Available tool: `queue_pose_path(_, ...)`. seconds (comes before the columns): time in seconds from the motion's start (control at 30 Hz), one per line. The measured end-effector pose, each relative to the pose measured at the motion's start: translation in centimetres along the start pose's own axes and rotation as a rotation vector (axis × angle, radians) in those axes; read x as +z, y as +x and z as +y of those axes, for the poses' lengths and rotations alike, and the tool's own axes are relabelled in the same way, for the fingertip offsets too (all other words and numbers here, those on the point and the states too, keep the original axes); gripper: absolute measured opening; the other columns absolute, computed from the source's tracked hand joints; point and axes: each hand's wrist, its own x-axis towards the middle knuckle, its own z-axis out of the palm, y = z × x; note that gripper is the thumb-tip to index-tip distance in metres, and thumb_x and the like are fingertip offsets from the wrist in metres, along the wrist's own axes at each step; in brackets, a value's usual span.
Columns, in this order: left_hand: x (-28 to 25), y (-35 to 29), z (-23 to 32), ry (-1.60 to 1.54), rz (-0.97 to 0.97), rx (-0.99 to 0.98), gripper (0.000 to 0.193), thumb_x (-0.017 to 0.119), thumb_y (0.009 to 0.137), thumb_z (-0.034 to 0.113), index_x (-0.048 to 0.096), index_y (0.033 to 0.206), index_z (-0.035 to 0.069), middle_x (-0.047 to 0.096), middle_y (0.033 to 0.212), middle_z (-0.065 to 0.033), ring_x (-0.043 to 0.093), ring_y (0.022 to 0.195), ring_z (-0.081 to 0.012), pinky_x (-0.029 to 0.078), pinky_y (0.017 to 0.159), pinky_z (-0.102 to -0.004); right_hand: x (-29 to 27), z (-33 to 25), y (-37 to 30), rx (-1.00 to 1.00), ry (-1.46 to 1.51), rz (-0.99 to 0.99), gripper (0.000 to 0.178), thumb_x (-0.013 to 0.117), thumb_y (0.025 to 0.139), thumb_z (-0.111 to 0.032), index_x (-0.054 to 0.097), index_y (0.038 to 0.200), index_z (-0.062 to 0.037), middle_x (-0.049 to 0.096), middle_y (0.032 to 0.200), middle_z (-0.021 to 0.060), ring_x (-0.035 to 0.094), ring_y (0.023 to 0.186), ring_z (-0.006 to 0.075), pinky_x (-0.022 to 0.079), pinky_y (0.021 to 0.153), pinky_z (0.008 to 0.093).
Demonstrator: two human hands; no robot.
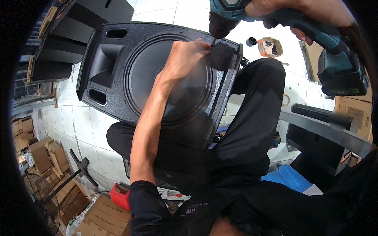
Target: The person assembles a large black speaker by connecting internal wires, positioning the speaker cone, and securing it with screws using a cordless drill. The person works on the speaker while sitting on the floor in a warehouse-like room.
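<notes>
A black speaker cabinet (114, 74) lies face up in front of me, with a large round cone (151, 90) and a horn (103, 63) on its left. My right hand (291, 15) grips a teal and black cordless drill (228, 15) by its handle, over the cabinet's far right corner. Its thin bit (214, 41) points down at that corner, beside a dark foam-like patch (223, 58). My left hand (187, 57) reaches across the cone, its fingertips pinched together at the bit's tip. Whatever they hold there is too small to make out.
On the floor past the cabinet's right end stand a small box of dark screws (270, 47) and a black cup (251, 41). A tape roll (286, 100) lies nearer. Other black cabinets (59, 47) stand at far left. Cardboard boxes (102, 216), a red bin (120, 195) and a fan (41, 200) are at lower left.
</notes>
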Motion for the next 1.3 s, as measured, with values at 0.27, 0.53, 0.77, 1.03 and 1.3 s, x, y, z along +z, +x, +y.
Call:
queue_pose_path(0.27,0.6,0.1,-1.4,0.032,-0.021,0.05,0.025,0.07,0.086,0.008,0.073,0.11,0.001,0.071,0.109,-0.0191,0.057,0.125,-0.0288,0.047,0.104,-0.0392,0.5,-0.4,-0.4,-0.139,-0.078,0.034,0.039,0.071,0.087,-0.028,0.067,0.112,0.0018,0.072,0.089,0.0114,0.066,0.065,0.0142,0.054,0.054,0.0262)
queue_pose_path(0.53,0.5,0.0,-1.1,0.009,-0.04,0.023,0.022,0.066,0.086,0.003,0.072,0.107,-0.001,0.071,0.108,-0.017,0.055,0.127,-0.0301,0.049,0.103,-0.0385,-0.4,-0.4,0.3,-0.065,-0.037,-0.063,0.037,0.07,0.089,-0.026,0.066,0.111,0.0029,0.07,0.083,0.0105,0.064,0.058,0.0126,0.053,0.051,0.0256)
queue_pose_path(0.77,0.6,-0.2,-1.1,0.021,-0.042,0.022,0.023,0.066,0.087,0.003,0.072,0.109,0.0,0.071,0.11,-0.0172,0.054,0.128,-0.0301,0.049,0.102,-0.0392,-0.3,-0.3,0.2,-0.199,-0.049,-0.079,0.033,0.066,0.093,-0.025,0.065,0.112,0.0016,0.07,0.084,0.0096,0.064,0.065,0.0126,0.053,0.056,0.0265)
queue_pose_path(1.03,-3.5,0.8,4.2,-0.06,0.275,0.062,0.025,0.068,0.091,0.009,0.071,0.114,0.0,0.074,0.101,-0.0114,0.069,0.093,-0.0161,0.053,0.086,-0.0297,0.2,-0.4,0.1,-0.308,-0.133,-0.063,0.029,0.061,0.096,-0.023,0.065,0.113,0.0004,0.07,0.088,0.0093,0.065,0.074,0.0136,0.054,0.064,0.0284)
queue_pose_path(1.3,-6.6,4.7,13.3,-0.573,0.45,0.562,0.056,0.07,0.092,0.017,0.047,0.141,0.004,0.065,0.12,-0.0176,0.063,0.111,-0.0245,0.048,0.098,-0.0308,0.9,-0.3,0.6,-0.454,-0.185,-0.121,0.025,0.056,0.098,-0.018,0.064,0.112,0.0005,0.069,0.095,0.01,0.065,0.087,0.016,0.054,0.077,0.0324)
